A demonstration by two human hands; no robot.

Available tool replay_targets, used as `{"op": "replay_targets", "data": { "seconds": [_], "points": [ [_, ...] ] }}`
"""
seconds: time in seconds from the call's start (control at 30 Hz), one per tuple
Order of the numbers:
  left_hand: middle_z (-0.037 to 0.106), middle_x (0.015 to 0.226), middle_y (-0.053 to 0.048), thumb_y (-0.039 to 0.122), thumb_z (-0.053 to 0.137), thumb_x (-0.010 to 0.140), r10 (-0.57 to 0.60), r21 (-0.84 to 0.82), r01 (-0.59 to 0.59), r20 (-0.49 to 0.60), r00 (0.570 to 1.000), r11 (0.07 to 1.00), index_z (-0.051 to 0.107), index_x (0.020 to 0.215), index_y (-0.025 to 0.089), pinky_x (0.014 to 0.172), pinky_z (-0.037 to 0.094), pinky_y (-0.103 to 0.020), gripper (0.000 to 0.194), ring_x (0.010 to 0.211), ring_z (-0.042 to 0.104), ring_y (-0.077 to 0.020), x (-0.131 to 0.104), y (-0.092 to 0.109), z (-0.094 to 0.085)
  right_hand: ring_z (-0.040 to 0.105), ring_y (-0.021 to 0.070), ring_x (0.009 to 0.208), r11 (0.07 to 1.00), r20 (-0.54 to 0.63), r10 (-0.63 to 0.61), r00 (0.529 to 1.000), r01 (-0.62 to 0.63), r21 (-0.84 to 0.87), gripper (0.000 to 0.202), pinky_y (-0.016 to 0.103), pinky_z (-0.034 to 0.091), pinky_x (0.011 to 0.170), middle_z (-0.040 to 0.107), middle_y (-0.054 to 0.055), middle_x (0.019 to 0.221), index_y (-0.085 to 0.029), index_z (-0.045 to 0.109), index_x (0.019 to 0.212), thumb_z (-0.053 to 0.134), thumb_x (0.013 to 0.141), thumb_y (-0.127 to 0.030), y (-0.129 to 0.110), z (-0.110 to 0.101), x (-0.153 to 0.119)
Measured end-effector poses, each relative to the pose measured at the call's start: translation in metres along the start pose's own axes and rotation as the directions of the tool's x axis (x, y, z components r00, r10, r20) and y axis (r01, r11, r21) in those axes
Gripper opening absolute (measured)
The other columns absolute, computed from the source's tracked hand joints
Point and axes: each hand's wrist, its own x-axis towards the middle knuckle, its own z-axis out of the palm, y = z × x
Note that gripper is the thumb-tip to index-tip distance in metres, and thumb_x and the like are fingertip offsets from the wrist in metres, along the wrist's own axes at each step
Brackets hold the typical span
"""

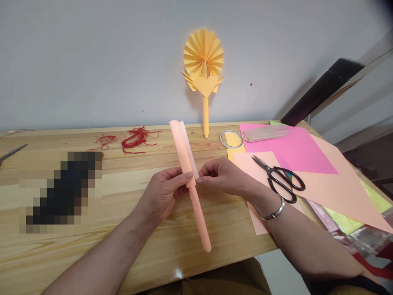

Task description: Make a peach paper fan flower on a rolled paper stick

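A closed peach paper fan (pixel 178 143) stands tilted over the wooden table, its rolled peach paper handle (pixel 201 221) slanting down to the right. My left hand (pixel 164 190) is closed around the place where folded part and handle meet, thumb in front. A white strip (pixel 189 149), which looks like tape backing, runs along the fan's right edge. At the strip's lower end, the thumb and fingers of my right hand (pixel 219 176) are pinched together on it. Part of my left fingers is hidden behind the paper.
A finished-looking yellow paper fan (pixel 204 49) leans against the wall. Black-handled scissors (pixel 270 170), a tape roll (pixel 221 139) and pink paper (pixel 310 149) lie to the right. Red threads (pixel 138 137) and a blurred-out dark object (pixel 64 188) are on the left.
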Motion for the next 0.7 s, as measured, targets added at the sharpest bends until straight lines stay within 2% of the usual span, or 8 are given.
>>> {"op": "replay_targets", "data": {
  "seconds": [0.7],
  "points": [
    [0.065,0.064,-0.002,0.020,0.070,0.070,-0.035,-0.013,0.035,0.024,0.999,0.999,0.071,0.069,0.011,0.057,0.046,-0.019,0.010,0.060,0.056,-0.0091,0.0014,-0.0001,-0.0021,0.038,0.0082,0.057,0.999,0.032,-0.023,0.999,0.024,-0.038,0.024,0.021,0.029,0.049,0.047,-0.003,0.060,-0.015,0.058,0.065,0.058,0.074,-0.038,0.0004,-0.0027,-0.0005]
  ]
}}
